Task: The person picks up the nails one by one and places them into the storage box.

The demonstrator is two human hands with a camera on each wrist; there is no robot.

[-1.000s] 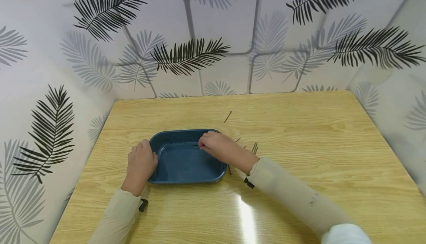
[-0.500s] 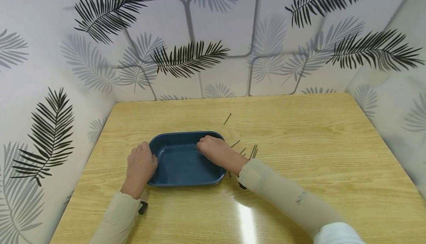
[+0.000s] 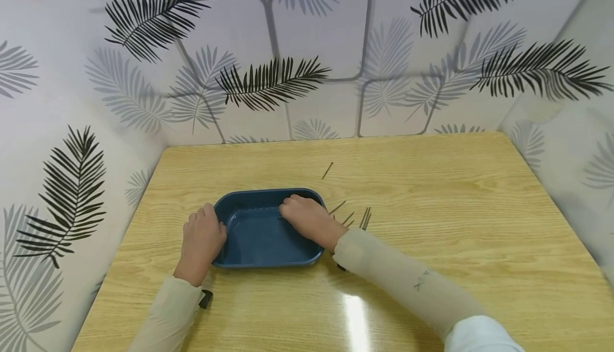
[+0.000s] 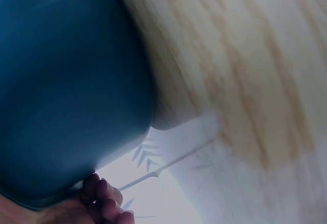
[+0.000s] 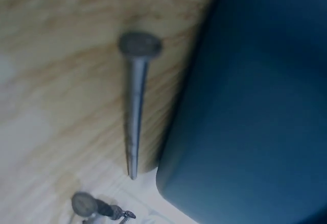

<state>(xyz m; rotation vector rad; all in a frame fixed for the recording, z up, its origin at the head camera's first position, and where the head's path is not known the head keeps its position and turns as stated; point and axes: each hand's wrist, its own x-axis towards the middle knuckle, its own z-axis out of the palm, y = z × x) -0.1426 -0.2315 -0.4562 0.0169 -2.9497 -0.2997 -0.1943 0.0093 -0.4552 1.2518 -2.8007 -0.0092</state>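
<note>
A dark blue rectangular basin [image 3: 268, 240] with rounded corners sits on the table. My left hand [image 3: 203, 234] grips its left rim; in the left wrist view, curled fingers [image 4: 107, 198] show at the basin's edge. Over the basin's right part, my right hand [image 3: 307, 218] has its fingers curled, with thin nail ends [image 3: 281, 216] poking out to the left. The rest of those nails is hidden by the hand. Close beside the basin's wall, a steel nail [image 5: 135, 112] lies on the table in the right wrist view, with more nail heads [image 5: 84, 203] beyond it.
Several loose nails [image 3: 365, 218] lie right of the basin, partly near the right sleeve. One nail [image 3: 327, 170] lies farther back. The wood-grain table [image 3: 431, 192] meets a leaf-patterned wall covering [image 3: 316, 37] at the back and sides.
My right hand and forearm have shifted slightly left over the basin, nail ends moving along. More of the loose nails at the right now show. My left hand stays on the rim.
</note>
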